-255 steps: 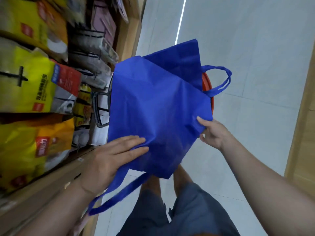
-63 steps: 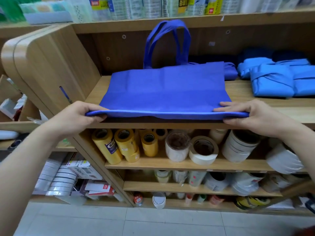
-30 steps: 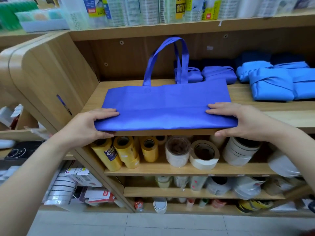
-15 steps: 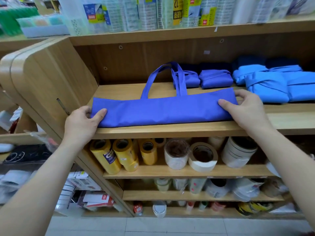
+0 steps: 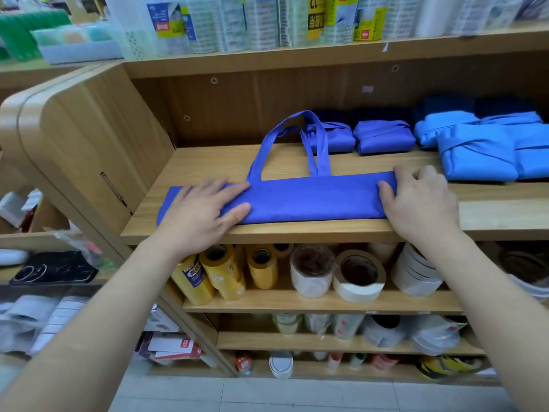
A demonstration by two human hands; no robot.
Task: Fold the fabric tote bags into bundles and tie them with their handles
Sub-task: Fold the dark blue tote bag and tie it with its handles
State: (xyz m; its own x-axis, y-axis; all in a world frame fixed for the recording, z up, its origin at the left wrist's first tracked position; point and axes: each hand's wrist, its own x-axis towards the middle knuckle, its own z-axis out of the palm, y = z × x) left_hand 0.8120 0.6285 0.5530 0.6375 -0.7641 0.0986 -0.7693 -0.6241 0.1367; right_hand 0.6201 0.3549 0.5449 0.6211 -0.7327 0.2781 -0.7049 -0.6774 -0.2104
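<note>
A royal-blue tote bag (image 5: 312, 199) lies folded into a long narrow strip along the front of the wooden shelf (image 5: 297, 231). Its two handles (image 5: 318, 144) loop away toward the back of the shelf. My left hand (image 5: 202, 214) lies flat on the strip's left end, fingers straight and spread. At the strip's right end rests my right hand (image 5: 416, 203), its fingers lying over the fabric's end and far edge.
Tied bundles sit at the back right of the same shelf: royal-blue ones (image 5: 383, 138) and light-blue ones (image 5: 478, 151). Tape rolls (image 5: 359, 276) and yellow rolls (image 5: 225, 270) fill the shelf below. Bottles and packs (image 5: 315, 19) stand on the shelf above. A wooden side panel (image 5: 89, 150) rises at left.
The bag went from a wide flat sheet to a narrow strip, folded away from me. Since half a second ago, my left hand slid up onto the strip and lies flat.
</note>
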